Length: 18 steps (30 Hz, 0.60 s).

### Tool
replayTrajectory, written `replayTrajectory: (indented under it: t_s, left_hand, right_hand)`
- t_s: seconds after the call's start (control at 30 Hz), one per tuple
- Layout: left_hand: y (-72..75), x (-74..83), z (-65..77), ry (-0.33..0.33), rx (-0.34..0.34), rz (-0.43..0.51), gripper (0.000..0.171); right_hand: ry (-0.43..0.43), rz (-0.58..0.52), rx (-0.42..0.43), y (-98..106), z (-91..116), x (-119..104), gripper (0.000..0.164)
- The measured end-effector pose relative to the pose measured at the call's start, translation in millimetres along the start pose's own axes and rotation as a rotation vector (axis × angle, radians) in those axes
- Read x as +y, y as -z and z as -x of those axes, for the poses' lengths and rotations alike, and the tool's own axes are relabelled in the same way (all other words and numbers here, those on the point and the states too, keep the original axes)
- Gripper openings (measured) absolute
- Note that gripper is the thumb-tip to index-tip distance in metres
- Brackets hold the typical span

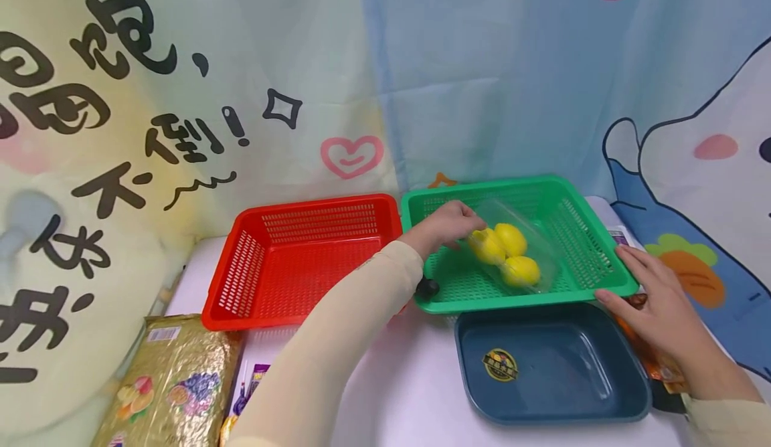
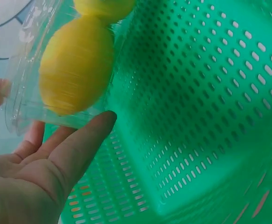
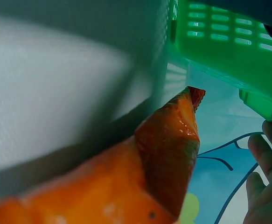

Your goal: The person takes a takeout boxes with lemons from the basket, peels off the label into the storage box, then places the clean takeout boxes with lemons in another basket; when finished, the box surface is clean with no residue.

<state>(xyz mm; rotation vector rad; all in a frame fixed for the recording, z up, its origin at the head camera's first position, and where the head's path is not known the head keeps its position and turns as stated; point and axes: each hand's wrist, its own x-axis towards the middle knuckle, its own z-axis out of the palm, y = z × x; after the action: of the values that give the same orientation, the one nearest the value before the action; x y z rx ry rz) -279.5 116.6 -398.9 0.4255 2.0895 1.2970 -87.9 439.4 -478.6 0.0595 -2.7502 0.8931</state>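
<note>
My left hand (image 1: 452, 223) grips one end of a clear plastic pack of yellow lemons (image 1: 510, 239), over the green basket (image 1: 602, 236). In the left wrist view, the thumb and fingers of this hand (image 2: 56, 163) pinch the edge of the clear pack, with a lemon (image 2: 77, 65) behind the plastic. At the basket's right front corner my right hand (image 1: 653, 300) rests with its fingers stretched along the rim. The right wrist view has its fingers (image 3: 266, 158) against the edge of the green basket (image 3: 229, 51).
A red basket (image 1: 289, 259) stands left of the green one. In front is a dark blue tray (image 1: 542, 367) with a round sticker. A gold bag (image 1: 171, 387) lies at the left front; an orange packet (image 3: 168, 154) sits below the right hand. A printed curtain (image 1: 289, 45) hangs behind.
</note>
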Motion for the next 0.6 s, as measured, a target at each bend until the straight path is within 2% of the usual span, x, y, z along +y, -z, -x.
replayTrajectory:
  t_s: [0.07,0.27,0.4,0.47,0.6]
  left_hand:
    - [-1.4,0.2,-0.2,0.007,-0.002,-0.002,0.05]
    - [-0.9,-0.3,2.2,0.058,0.019,0.026,0.023]
    - [0.7,-0.4,3.2,0.086,0.001,0.041,0.02]
    - [0.9,-0.5,3.6,0.115,-0.009,0.051,0.027]
    - [0.6,-1.5,5.2,0.179,-0.008,0.063,0.058]
  right_hand:
    - [0.0,-0.001,0.002,-0.5,1.0,1.4,0.09]
    - [0.004,-0.003,0.006,-1.2,1.3,1.5,0.089]
    - [0.005,-0.005,0.005,-1.2,1.7,2.0,0.088]
    - [-0.004,-0.003,0.0,-1.4,2.0,1.9,0.089]
    - [-0.037,0.017,-0.014,-2.3,1.9,0.8,0.091]
